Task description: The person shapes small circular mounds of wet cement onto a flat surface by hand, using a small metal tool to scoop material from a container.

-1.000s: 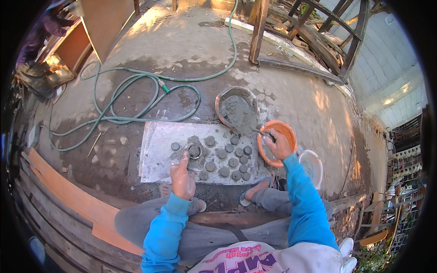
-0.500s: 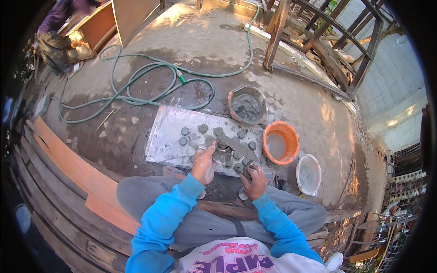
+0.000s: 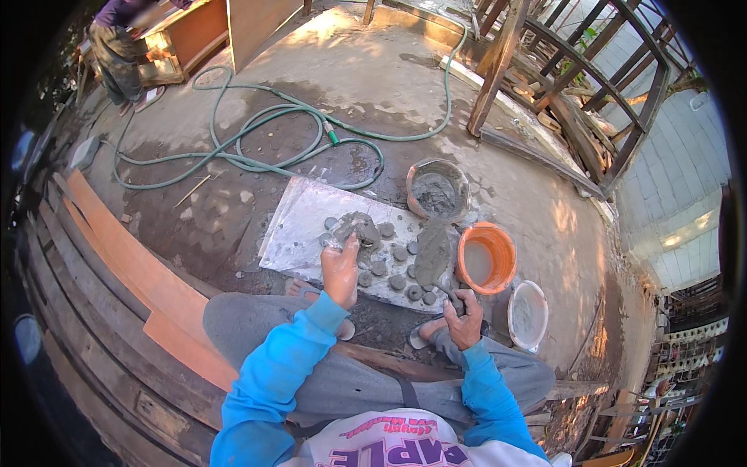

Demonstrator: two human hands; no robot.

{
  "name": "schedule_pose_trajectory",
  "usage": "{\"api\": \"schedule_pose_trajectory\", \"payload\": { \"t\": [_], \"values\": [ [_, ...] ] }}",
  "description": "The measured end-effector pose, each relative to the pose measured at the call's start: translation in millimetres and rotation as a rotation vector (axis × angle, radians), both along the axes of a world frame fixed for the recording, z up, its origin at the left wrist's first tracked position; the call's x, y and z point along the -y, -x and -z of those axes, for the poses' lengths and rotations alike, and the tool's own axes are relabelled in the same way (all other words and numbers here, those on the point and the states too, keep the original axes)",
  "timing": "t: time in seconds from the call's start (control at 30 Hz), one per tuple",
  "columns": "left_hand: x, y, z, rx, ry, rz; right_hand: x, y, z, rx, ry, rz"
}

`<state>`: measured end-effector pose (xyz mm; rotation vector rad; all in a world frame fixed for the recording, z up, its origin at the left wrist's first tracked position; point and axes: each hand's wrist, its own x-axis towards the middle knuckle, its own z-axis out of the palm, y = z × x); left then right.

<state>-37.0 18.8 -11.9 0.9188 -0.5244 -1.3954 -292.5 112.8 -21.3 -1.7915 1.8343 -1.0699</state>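
Observation:
My left hand (image 3: 341, 272) grips a piece smothered in wet grey mortar (image 3: 358, 226), just over the pale board (image 3: 292, 226); the mortar hides its shape. In my right hand (image 3: 465, 321) is the handle of a trowel, fingers closed round it. The trowel's long blade (image 3: 434, 253) is coated with mortar and lies over the board's right side. Several small round mortar discs (image 3: 396, 282) sit on the board between my hands and beyond them.
A bucket of mortar (image 3: 438, 191) stands beyond the board. To its right are an orange bucket (image 3: 507, 259) with greyish water and a white-rimmed pail (image 3: 527, 314). A green hose (image 3: 268, 166) coils at the far left, where another person (image 3: 117, 58) stands. A wooden frame (image 3: 498, 70) leans at the far right.
The trowel has swung away from my left hand to the right, blade now pointing away from me. Mortar now covers the piece at my left hand. The view has shifted slightly.

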Motion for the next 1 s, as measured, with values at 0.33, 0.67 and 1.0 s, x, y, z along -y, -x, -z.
{"api": "schedule_pose_trajectory", "payload": {
  "t": [0.33, 0.67, 1.0],
  "values": [
    [-10, 11, 6, -0.08, 0.017, 0.014, 0, -27, -24, -0.164, -0.105, -0.255],
    [-2, 2, 24, 0.001, -0.031, 0.026, -10, -14, -50, -0.195, -0.282, -0.262],
    [-6, 10, 17, -0.204, -0.051, 0.165, 3, -12, -51, -0.333, -0.173, -0.267]
  ]
}}
